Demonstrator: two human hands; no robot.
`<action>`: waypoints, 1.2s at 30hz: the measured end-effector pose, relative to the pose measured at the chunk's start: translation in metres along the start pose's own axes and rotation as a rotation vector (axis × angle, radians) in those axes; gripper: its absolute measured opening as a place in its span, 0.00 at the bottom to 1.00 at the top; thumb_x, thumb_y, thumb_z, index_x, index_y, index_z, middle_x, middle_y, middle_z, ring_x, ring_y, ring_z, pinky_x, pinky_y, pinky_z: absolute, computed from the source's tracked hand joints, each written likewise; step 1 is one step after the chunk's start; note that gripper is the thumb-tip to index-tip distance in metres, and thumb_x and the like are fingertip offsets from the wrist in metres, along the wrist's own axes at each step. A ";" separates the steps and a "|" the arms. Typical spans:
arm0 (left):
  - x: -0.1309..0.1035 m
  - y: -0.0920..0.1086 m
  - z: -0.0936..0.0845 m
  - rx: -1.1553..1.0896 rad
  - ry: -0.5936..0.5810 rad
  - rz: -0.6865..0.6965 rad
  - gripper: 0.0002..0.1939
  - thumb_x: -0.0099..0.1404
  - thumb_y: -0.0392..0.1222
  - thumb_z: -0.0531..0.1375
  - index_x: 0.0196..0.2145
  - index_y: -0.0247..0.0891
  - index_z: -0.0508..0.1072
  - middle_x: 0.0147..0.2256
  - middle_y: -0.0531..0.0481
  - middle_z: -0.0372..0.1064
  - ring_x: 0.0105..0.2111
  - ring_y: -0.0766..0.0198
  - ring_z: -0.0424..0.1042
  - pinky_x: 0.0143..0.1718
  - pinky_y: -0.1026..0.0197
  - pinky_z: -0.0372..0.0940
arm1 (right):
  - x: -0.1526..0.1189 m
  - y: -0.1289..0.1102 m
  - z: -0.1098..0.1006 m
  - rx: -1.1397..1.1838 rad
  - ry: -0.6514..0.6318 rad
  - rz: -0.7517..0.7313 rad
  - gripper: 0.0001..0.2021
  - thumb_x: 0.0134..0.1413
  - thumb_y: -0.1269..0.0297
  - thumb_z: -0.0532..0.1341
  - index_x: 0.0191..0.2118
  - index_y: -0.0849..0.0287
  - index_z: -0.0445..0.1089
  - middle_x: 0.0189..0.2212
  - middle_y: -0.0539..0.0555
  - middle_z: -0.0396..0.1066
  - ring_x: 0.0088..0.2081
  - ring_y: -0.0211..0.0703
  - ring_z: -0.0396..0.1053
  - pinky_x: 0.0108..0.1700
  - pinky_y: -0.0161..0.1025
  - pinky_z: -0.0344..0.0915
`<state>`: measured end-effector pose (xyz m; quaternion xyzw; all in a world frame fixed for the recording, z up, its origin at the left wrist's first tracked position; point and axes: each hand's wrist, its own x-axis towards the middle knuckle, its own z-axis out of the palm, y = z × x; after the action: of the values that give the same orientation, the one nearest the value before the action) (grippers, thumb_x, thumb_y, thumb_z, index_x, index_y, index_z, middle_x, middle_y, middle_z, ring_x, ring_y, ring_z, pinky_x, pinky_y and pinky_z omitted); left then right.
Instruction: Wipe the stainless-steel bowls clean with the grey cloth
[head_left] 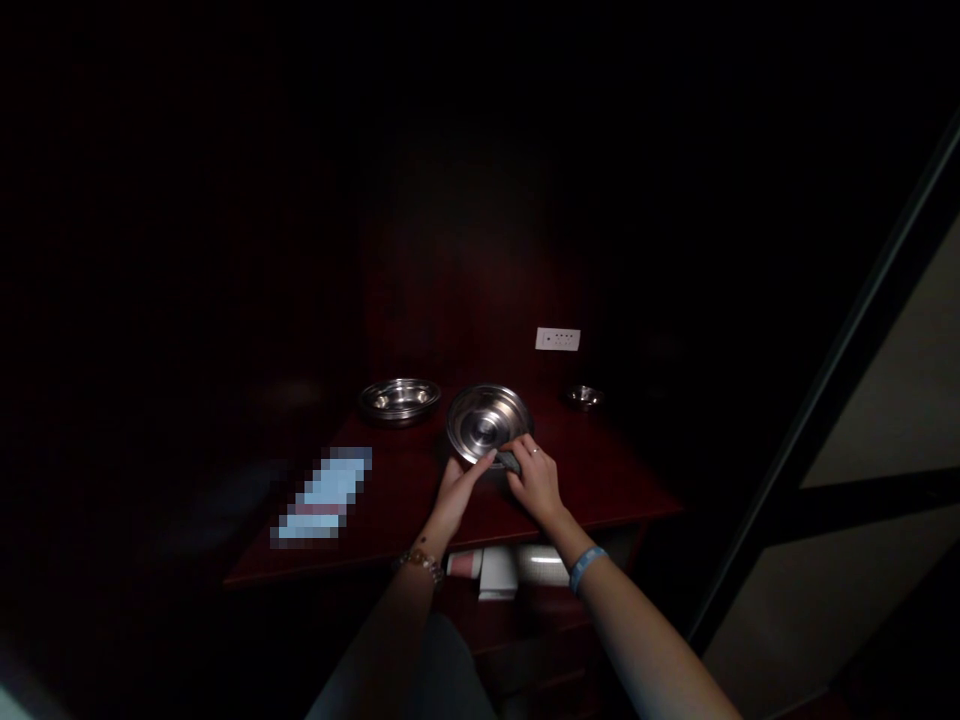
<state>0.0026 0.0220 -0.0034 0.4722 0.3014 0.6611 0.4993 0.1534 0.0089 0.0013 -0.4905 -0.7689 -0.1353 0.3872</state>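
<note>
A shiny steel bowl (484, 412) is tilted toward me above the dark red tabletop. My left hand (456, 492) grips its near rim, thumb on the inner side and fingers hidden beneath. My right hand (536, 482), with a ring on one finger, is closed on a dark grey cloth (508, 461) pressed against the bowl's near right rim. Only a small part of the cloth shows. Left of the held bowl, a wider steel bowl (400, 400) sits on the table, possibly stacked with others.
A small steel bowl (583, 397) stands at the back right, below a white wall socket (558, 339). A blurred-out pale blue rectangle (326, 495) lies on the left of the dark red table (405, 500). On the shelf below are a white box (498, 573) and a pink-and-white item (465, 564).
</note>
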 end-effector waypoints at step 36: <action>0.000 -0.002 -0.012 -0.077 0.031 -0.104 0.30 0.54 0.53 0.66 0.50 0.31 0.74 0.51 0.36 0.73 0.51 0.48 0.72 0.47 0.52 0.67 | -0.001 0.001 -0.002 0.042 -0.007 -0.015 0.16 0.51 0.75 0.55 0.45 0.55 0.69 0.42 0.53 0.68 0.41 0.44 0.68 0.44 0.37 0.65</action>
<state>-0.0079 0.0238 -0.0092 0.4260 0.3075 0.6525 0.5461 0.1552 0.0076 0.0017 -0.4769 -0.7766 -0.1202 0.3937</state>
